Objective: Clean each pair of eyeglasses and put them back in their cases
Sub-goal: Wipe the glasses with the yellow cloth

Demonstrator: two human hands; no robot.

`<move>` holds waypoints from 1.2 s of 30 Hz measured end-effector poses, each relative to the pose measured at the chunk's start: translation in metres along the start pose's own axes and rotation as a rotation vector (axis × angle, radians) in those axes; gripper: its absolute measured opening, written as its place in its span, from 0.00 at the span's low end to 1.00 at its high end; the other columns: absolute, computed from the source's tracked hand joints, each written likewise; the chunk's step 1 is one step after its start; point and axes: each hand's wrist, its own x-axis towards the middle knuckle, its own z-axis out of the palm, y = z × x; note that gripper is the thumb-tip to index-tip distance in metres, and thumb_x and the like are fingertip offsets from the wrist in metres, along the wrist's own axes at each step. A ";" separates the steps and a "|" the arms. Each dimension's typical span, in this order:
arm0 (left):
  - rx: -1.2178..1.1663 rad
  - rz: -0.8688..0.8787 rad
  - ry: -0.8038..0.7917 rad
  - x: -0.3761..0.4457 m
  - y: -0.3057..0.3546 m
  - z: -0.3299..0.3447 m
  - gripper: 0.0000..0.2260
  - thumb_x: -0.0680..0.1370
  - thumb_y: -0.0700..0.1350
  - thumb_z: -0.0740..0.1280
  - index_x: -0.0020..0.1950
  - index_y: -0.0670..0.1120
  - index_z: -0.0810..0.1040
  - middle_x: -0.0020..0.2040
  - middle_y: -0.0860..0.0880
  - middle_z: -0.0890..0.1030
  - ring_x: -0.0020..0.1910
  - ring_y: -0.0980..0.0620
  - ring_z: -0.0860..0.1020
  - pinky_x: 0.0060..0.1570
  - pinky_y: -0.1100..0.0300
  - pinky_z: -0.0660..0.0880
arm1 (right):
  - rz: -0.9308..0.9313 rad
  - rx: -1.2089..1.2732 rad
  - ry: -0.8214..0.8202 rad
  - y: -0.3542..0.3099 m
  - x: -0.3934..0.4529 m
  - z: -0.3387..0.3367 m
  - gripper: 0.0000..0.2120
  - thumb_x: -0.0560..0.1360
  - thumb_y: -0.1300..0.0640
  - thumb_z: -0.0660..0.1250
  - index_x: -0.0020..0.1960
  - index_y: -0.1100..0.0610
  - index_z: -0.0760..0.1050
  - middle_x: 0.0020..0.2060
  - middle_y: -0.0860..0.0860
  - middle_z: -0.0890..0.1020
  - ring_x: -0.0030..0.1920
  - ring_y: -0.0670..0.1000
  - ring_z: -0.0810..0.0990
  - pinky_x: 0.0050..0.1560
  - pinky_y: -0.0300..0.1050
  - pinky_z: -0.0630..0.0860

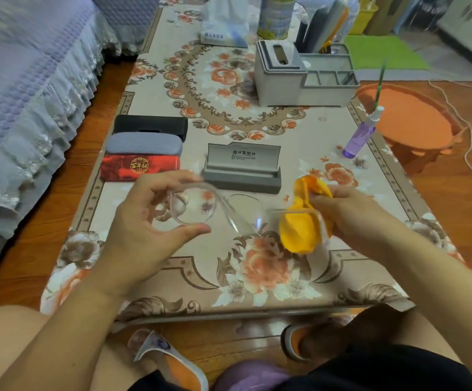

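Clear-framed eyeglasses (215, 210) hang above the floral table (257, 280). My left hand (150, 221) pinches the left lens rim between thumb and fingers. My right hand (350, 213) holds an orange cloth (299, 221) wrapped around the glasses' right end. Just behind them a grey case (243, 176) stands open and empty. Three shut cases lie in a row at the left: red (140, 167), grey-blue (144, 145) and black (151, 125).
A purple spray bottle (360, 136) stands at the table's right edge. A grey tissue box and organiser (294, 71) sit at the back, with a tissue pack (223, 32) and a can (275, 16). An orange stool (409, 117) is at the right, a bed (31, 94) at the left.
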 end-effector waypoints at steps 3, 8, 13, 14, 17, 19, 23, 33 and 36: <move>0.141 0.137 0.019 -0.003 -0.005 0.003 0.26 0.70 0.53 0.79 0.63 0.59 0.71 0.67 0.49 0.79 0.67 0.45 0.78 0.64 0.43 0.76 | -0.097 -0.266 0.213 -0.003 0.011 -0.017 0.06 0.82 0.61 0.63 0.54 0.58 0.78 0.49 0.57 0.84 0.51 0.57 0.83 0.54 0.55 0.78; 0.236 0.335 0.068 -0.008 -0.013 0.019 0.31 0.70 0.47 0.80 0.67 0.46 0.68 0.67 0.45 0.77 0.69 0.44 0.77 0.67 0.49 0.75 | -0.222 -0.714 0.333 -0.025 0.008 -0.027 0.01 0.77 0.58 0.70 0.47 0.56 0.80 0.45 0.53 0.79 0.44 0.54 0.75 0.38 0.41 0.67; 0.304 0.393 0.038 -0.006 -0.021 0.024 0.29 0.71 0.48 0.79 0.65 0.43 0.69 0.66 0.42 0.79 0.68 0.40 0.77 0.67 0.43 0.74 | -0.323 -0.726 0.325 -0.055 -0.001 -0.028 0.07 0.80 0.56 0.67 0.46 0.58 0.78 0.37 0.52 0.80 0.34 0.50 0.75 0.31 0.36 0.69; 0.298 0.386 0.027 -0.005 -0.022 0.025 0.28 0.72 0.48 0.79 0.65 0.43 0.69 0.67 0.43 0.79 0.68 0.41 0.77 0.69 0.41 0.72 | -0.327 -0.592 0.299 -0.063 -0.005 -0.027 0.07 0.80 0.56 0.66 0.46 0.59 0.78 0.36 0.53 0.79 0.33 0.48 0.76 0.32 0.33 0.71; 0.300 0.363 -0.008 -0.001 -0.023 0.026 0.25 0.74 0.52 0.76 0.65 0.44 0.70 0.67 0.44 0.79 0.70 0.45 0.76 0.72 0.41 0.68 | -0.337 0.026 0.069 -0.092 -0.021 -0.016 0.06 0.81 0.59 0.64 0.55 0.55 0.79 0.42 0.50 0.85 0.43 0.46 0.85 0.47 0.42 0.81; 0.291 0.354 -0.014 0.001 -0.022 0.026 0.24 0.76 0.53 0.75 0.65 0.44 0.70 0.67 0.43 0.78 0.70 0.46 0.76 0.72 0.40 0.68 | -0.352 0.160 -0.130 -0.104 -0.028 -0.009 0.07 0.80 0.60 0.64 0.55 0.56 0.79 0.41 0.49 0.85 0.44 0.49 0.85 0.48 0.45 0.82; 0.226 0.361 0.014 0.001 -0.019 0.027 0.22 0.78 0.53 0.74 0.64 0.44 0.70 0.66 0.42 0.78 0.69 0.45 0.77 0.70 0.38 0.69 | -0.268 -0.208 -0.284 -0.099 -0.015 0.011 0.07 0.78 0.55 0.68 0.56 0.51 0.79 0.48 0.52 0.86 0.49 0.53 0.85 0.51 0.46 0.83; 0.210 0.374 0.043 0.000 -0.016 0.017 0.31 0.70 0.46 0.80 0.67 0.46 0.68 0.67 0.43 0.78 0.68 0.39 0.77 0.64 0.36 0.75 | -0.308 -0.704 -0.245 -0.071 -0.005 0.019 0.21 0.77 0.42 0.68 0.69 0.38 0.71 0.64 0.41 0.72 0.60 0.43 0.77 0.61 0.47 0.78; 0.221 0.401 0.021 0.002 -0.013 0.016 0.31 0.70 0.45 0.80 0.67 0.44 0.68 0.67 0.45 0.79 0.69 0.41 0.77 0.66 0.37 0.73 | -0.337 -0.771 -0.283 -0.077 -0.009 0.016 0.13 0.75 0.46 0.73 0.60 0.42 0.78 0.53 0.39 0.81 0.54 0.42 0.79 0.59 0.49 0.79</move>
